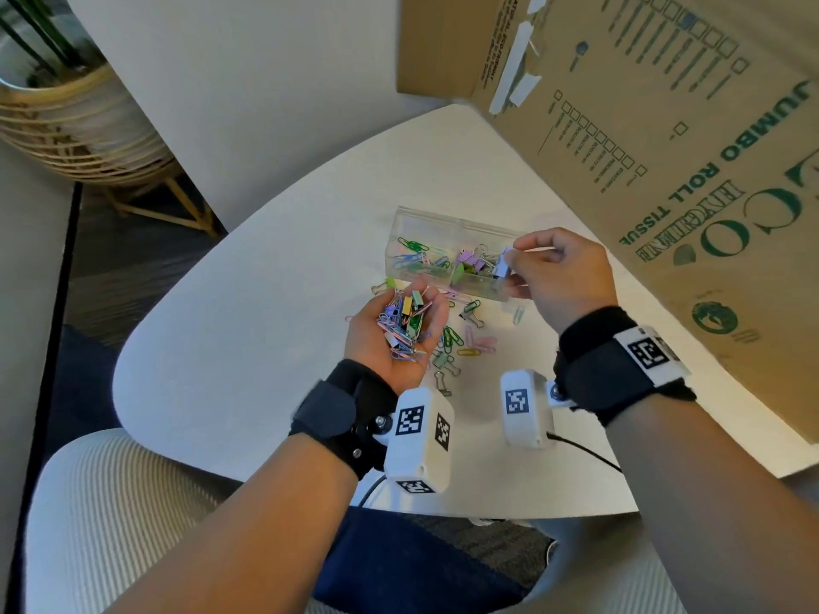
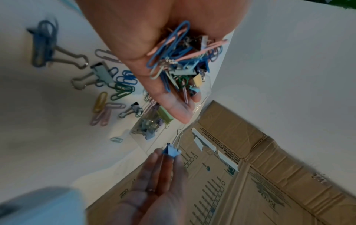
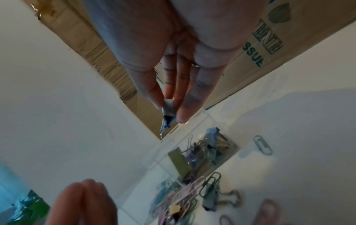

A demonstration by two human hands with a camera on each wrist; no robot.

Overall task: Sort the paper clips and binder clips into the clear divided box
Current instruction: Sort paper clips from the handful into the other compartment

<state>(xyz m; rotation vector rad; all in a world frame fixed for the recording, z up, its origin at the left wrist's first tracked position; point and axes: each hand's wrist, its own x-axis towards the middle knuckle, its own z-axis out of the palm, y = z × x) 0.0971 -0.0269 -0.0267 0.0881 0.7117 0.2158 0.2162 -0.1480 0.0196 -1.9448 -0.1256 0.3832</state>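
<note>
Right hand (image 1: 559, 273): thumb and fingers pinch a pale blue binder clip (image 1: 501, 263) by its folded body; grip closed tight on it.
Clip axis: in the right wrist view the clip (image 3: 168, 113) hangs below the fingertips (image 3: 182, 114), wire handles pointing away from the palm, long axis roughly in line with the fingers.
Clip position: over the right end of the clear divided box (image 1: 447, 223), above the compartment holding binder clips (image 3: 202, 152).
Left hand (image 1: 399, 334): palm up, fingers cupped, carrying a mixed heap of clips (image 1: 401, 323); coated wire loops in blue, pink, green, plus small folded metal bodies.
Box: transparent hard plastic, rectangular; left compartment holds paper clips (image 1: 421, 254).
Surface (image 1: 248, 330): white, smooth, rounded corner; loose clips (image 1: 461, 343) scattered just in front of the box.
Backdrop: printed cardboard carton (image 1: 691, 139) on the right.
</note>
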